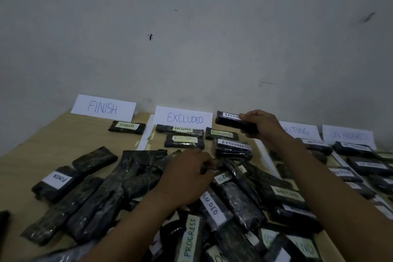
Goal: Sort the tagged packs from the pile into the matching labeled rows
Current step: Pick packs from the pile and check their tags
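Note:
A pile of dark plastic-wrapped packs (234, 202) with paper tags covers the near part of the table. My right hand (262, 126) holds a pack tagged EXCLUDED (228, 120) in the air, just right of the EXCLUDED sign (184, 118) and above that row's packs (232, 147). My left hand (188, 176) rests on the pile with its fingers curled around a pack at the pile's far edge; that pack's tag is hidden. The FINISH sign (103, 108) has one pack (127, 127) below it.
WAITING (301, 131) and ON PROGRESS (347, 135) signs stand at the right, with rows of packs below them. White paper strips (144, 136) divide the rows. A grey wall (191, 38) rises behind the signs. Loose packs (55, 183) lie at the left.

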`<action>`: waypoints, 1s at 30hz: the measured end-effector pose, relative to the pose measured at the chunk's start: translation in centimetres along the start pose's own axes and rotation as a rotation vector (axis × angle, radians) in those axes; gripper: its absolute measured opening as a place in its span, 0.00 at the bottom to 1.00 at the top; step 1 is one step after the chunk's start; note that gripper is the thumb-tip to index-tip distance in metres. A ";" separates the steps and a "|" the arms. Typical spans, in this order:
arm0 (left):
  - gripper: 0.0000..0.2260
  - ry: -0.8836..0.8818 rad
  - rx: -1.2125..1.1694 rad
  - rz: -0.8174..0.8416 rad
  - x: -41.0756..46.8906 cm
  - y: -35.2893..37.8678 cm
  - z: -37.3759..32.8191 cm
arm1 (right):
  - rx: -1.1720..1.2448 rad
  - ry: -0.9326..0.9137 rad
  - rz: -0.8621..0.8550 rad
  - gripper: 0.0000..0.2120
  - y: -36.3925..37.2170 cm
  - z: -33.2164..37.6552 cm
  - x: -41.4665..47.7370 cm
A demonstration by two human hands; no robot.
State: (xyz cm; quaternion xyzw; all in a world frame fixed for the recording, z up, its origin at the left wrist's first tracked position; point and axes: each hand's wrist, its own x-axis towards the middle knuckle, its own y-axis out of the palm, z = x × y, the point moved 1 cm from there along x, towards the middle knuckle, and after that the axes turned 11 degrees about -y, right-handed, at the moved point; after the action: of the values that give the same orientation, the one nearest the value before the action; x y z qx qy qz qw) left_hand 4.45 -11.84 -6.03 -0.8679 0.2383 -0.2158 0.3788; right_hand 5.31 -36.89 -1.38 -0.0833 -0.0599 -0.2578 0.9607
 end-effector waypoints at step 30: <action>0.12 0.056 0.121 0.159 0.9 1.8 0.6 | -0.318 -0.143 0.109 0.13 -2.1 -4.1 -5.5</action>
State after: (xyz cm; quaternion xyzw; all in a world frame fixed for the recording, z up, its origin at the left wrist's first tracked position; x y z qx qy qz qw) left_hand 5.03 -13.07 -7.62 -0.8153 0.3036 -0.2233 0.4396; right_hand -0.18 -36.79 -5.96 -0.2557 -0.0819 -0.2049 0.9413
